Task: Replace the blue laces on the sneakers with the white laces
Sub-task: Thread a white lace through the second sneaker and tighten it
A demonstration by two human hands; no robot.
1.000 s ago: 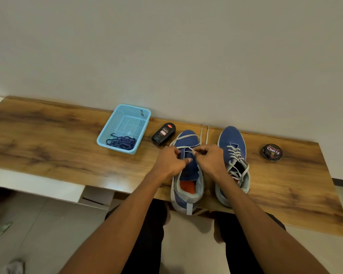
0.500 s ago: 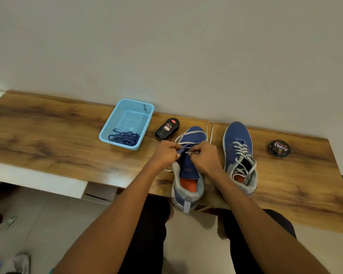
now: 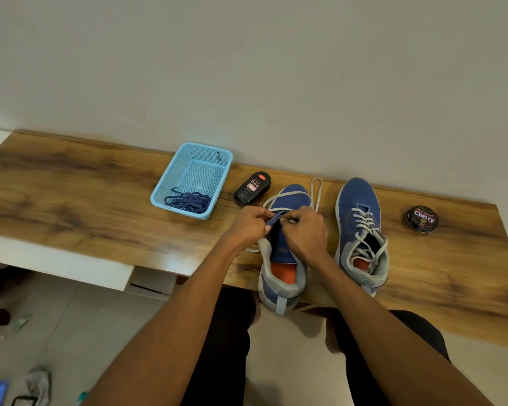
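Note:
Two blue sneakers stand on the wooden table (image 3: 71,194). Over the tongue of the left sneaker (image 3: 282,276) both my hands work close together. My left hand (image 3: 251,222) pinches the blue eyelet edge of the upper. My right hand (image 3: 304,230) pinches the white lace (image 3: 316,190), which loops loosely over the toe and onto the table. The right sneaker (image 3: 359,230) is laced with a white lace. A pile of blue laces (image 3: 189,202) lies in the light blue basket (image 3: 200,168).
A black polish bottle (image 3: 251,188) lies between the basket and the left sneaker. A round black polish tin (image 3: 422,218) sits right of the right sneaker. The wall runs along the table's far edge. The left sneaker's heel overhangs the near edge.
My hands have drawn closer together over the left sneaker's eyelets. The view has shifted a little, so everything sits slightly higher and to the right.

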